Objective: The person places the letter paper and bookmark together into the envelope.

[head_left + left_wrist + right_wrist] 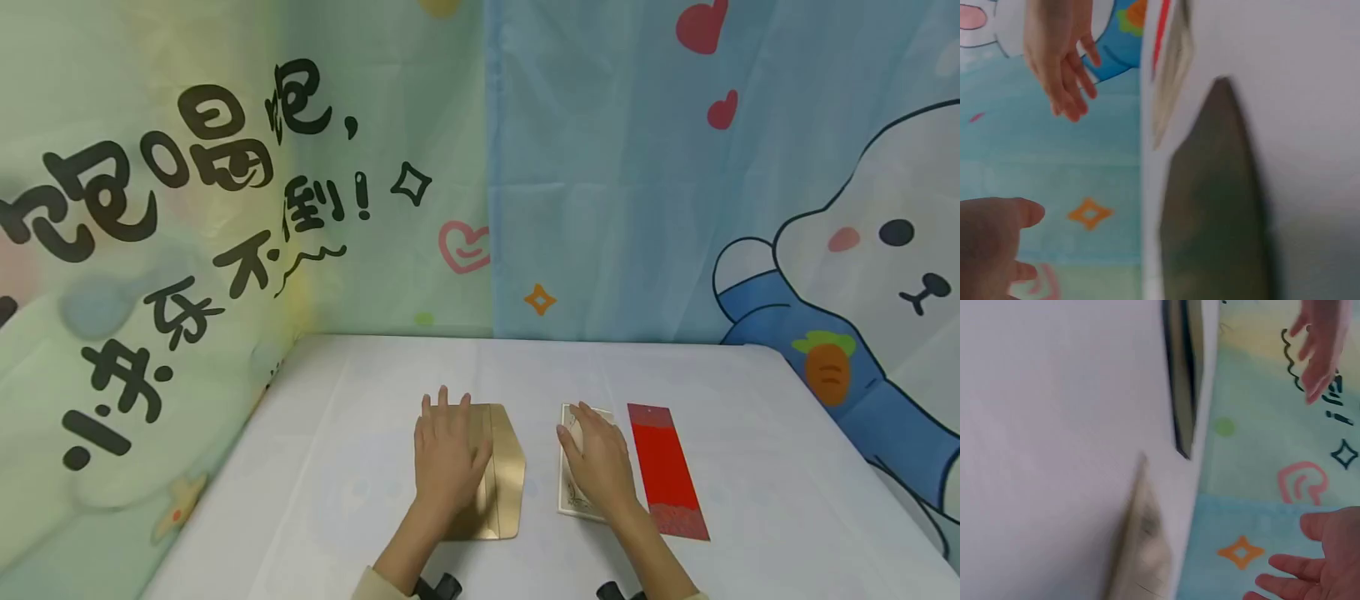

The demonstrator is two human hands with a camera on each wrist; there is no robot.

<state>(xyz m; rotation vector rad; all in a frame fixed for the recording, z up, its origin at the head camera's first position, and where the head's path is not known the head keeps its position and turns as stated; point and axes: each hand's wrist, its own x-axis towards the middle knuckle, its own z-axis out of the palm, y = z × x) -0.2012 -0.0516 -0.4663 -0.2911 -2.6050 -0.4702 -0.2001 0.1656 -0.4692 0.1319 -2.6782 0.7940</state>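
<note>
My left hand (447, 458), fingers straight and spread, is over a gold paper envelope (508, 483) and hides its left part in the head view. The envelope lies on the white table with an angled flap on its right side. My right hand (602, 467) is extended over a flat cream rectangle (570, 496) with dark printed ornament, covering much of it. From the right wrist, my right hand (1335, 562) shows relaxed fingers with nothing between them, raised above the cream rectangle (1147, 550). The left hand (1322, 353) also appears there, held up off the table.
A long red paper strip (663, 458) with darker patterned ends lies just right of the cream rectangle. The white tabletop (337, 467) carries these things. Printed cloth curtains (600, 167) hang behind and to the left of it.
</note>
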